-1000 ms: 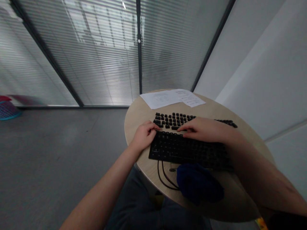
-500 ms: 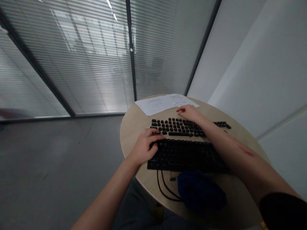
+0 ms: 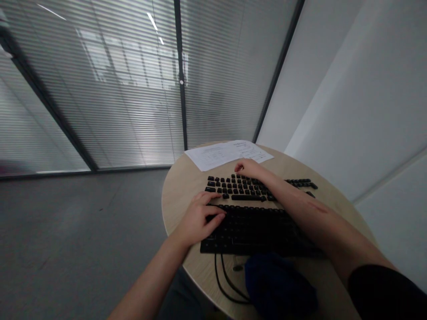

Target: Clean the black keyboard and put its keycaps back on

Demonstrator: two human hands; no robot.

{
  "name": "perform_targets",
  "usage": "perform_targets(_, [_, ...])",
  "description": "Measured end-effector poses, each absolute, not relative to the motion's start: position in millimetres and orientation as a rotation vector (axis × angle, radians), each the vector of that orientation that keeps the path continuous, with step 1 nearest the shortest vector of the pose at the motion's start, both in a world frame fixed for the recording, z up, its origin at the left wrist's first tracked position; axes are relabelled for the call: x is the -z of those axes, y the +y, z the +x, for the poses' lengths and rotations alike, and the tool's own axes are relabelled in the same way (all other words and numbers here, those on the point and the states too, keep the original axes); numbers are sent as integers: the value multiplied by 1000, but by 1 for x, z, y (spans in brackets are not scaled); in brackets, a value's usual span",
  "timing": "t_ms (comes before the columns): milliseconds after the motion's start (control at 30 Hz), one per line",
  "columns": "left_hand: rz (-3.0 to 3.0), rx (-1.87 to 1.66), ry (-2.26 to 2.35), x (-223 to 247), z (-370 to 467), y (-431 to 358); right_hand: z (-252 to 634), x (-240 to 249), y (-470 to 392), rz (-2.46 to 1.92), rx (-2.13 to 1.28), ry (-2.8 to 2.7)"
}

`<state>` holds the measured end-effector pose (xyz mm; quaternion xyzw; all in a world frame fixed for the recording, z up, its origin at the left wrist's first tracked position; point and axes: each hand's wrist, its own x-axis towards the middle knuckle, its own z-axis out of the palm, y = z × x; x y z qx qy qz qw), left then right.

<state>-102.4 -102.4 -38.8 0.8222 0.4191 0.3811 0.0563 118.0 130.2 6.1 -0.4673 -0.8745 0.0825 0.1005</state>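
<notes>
A black keyboard lies on the round wooden table. Beyond its far edge, loose black keycaps are laid out in rows, with a long bar-shaped one among them. My left hand rests at the keyboard's left end, fingers apart, its fingertips over the upper left corner and near the closest keycaps. My right hand is at the far edge of the keycap rows, fingers curled; whether it holds anything is hidden. My right forearm crosses above the keycaps and the keyboard's right part.
Printed paper sheets lie at the table's far edge. A dark blue cloth-like bundle and a looped black cable are at the near side. Glass panels with blinds stand behind, a white wall on the right.
My right hand has moved left along the far side of the keycaps. The view has tilted, so the table sits lower in it. My left hand remains at the keyboard's left end.
</notes>
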Motion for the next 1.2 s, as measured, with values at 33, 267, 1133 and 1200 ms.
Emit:
perform_targets(33, [2464,-1219,1311,39,-103,-103,115,-5,132,-1373,-253,-2598])
perform_targets(267, [2198,-1490,1688,40,-108,-102,107,0,134,-1349,-299,-2668])
perform_targets(1133, [2202,-1314,1698,41,-103,-101,146,-2,-45,-1032,-519,-2586])
perform_targets(1200, [2180,-1331,1716,42,-103,-101,145,3,-46,-994,-493,-2596])
